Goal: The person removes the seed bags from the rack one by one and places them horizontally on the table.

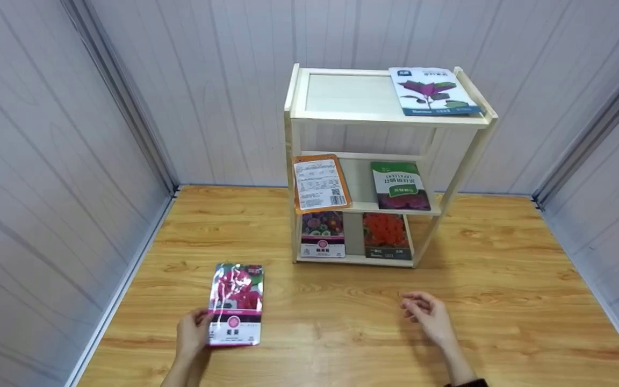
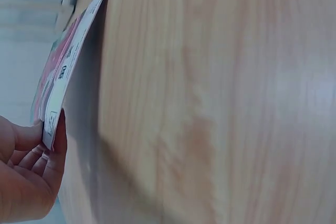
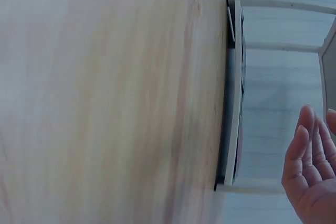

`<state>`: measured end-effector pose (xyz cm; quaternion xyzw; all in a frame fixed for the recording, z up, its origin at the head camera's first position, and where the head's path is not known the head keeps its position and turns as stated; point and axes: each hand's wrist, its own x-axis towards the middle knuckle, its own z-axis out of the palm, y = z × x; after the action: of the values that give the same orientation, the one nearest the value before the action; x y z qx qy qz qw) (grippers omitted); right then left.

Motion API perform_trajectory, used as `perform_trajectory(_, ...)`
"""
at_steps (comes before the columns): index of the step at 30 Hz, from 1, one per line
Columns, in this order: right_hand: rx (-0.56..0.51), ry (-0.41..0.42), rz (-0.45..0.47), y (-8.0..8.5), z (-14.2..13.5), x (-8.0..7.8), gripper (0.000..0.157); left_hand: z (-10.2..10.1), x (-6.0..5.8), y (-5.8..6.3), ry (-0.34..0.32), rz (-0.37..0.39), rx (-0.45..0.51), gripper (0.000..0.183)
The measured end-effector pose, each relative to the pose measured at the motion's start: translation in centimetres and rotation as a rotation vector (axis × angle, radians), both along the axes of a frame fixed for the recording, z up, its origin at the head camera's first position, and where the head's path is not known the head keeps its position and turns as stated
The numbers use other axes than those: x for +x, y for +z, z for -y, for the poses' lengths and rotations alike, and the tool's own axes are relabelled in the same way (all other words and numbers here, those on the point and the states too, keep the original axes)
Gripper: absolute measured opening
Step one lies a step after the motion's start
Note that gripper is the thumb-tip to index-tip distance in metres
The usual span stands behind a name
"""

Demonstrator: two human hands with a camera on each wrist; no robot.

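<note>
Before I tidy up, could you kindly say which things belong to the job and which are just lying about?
Likely the job: pink-flower seed packet in left hand; wooden shelf; five shelved packets.
Just lying about: nothing evident.

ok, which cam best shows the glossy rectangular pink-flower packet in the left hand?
Head: the glossy rectangular pink-flower packet shows nearly its whole printed front, despite some glare. Left wrist sees it at a steep slant, front foreshortened, but shows the left hand pinching its edge. Right wrist doesn't show it.
</note>
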<state>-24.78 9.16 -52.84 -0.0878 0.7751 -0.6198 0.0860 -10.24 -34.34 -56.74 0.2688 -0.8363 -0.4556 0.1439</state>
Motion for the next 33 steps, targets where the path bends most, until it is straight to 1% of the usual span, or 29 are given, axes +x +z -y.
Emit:
perform_trajectory(4,0.057,-0.039,-0.056,0.9,-1.3,-1.2,0.020,1.3,0.4,0.1,0.050,0.027,-0.009,0.021)
perform_trajectory(7,0.095,-0.057,-0.125,2.0,-2.3,-2.1,0.019,2.2,0.7,0.2,0.083,0.046,-0.029,0.022)
perform_trajectory(11,0.122,-0.080,-0.210,3.6,-3.5,-3.3,0.018,3.2,1.1,0.2,0.099,0.065,-0.071,0.023)
perform_trajectory(19,0.183,-0.103,-0.332,6.2,-5.1,-5.2,0.018,4.7,1.6,0.3,0.117,0.104,-0.145,0.024)
perform_trajectory(23,0.209,-0.108,-0.384,7.9,-5.5,-6.0,0.019,5.1,1.8,0.2,0.147,0.148,-0.180,0.025)
perform_trajectory(27,0.233,-0.106,-0.451,9.7,-5.6,-7.0,0.020,5.2,1.9,0.1,0.200,0.178,-0.214,0.023)
perform_trajectory(30,0.224,-0.117,-0.493,10.9,-5.6,-7.8,0.021,5.3,1.9,0.1,0.230,0.184,-0.231,0.023)
perform_trajectory(33,0.205,-0.134,-0.517,11.9,-5.5,-8.4,0.021,5.3,1.9,0.2,0.241,0.194,-0.236,0.024)
